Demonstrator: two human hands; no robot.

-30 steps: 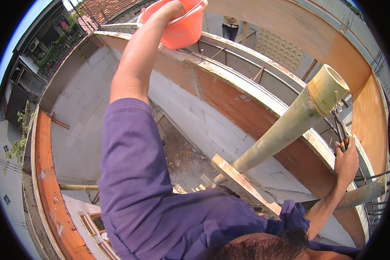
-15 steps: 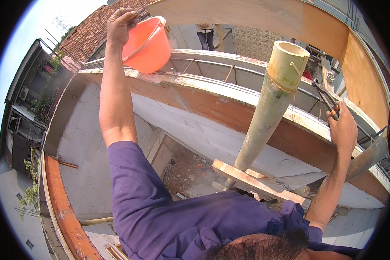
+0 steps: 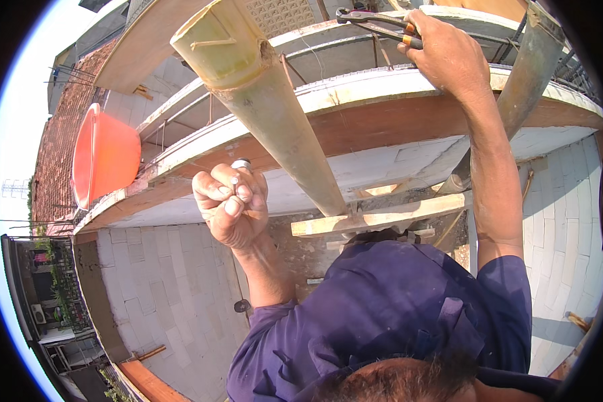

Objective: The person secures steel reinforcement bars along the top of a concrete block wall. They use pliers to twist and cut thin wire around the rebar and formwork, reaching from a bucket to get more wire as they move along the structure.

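My right hand (image 3: 452,57) grips a pair of pincers (image 3: 375,23) with black and orange handles. Their metal head points left, above the rebar of the beam formwork (image 3: 355,90). Lower and to the left, my left hand (image 3: 233,201) is closed with its fingers curled in. A small pale, rounded bit shows beside its knuckles, but what the fingers hold is hidden. An orange-red bucket (image 3: 117,155) rests on the formwork's edge at the far left, apart from both hands. Between my hands a thick bamboo pole (image 3: 275,114) rises at a slant.
A timber plank (image 3: 382,216) lies across the pole's foot in front of my body. At the right leans a second, darker pole (image 3: 529,74). Pale block walls (image 3: 164,281) enclose the space below, and a tiled roof (image 3: 63,127) stands beyond the bucket.
My left hand has left the bucket's handle and come down nearer my body, closed. My right hand holds the pincers over the formwork's rebar. The whole view has turned.
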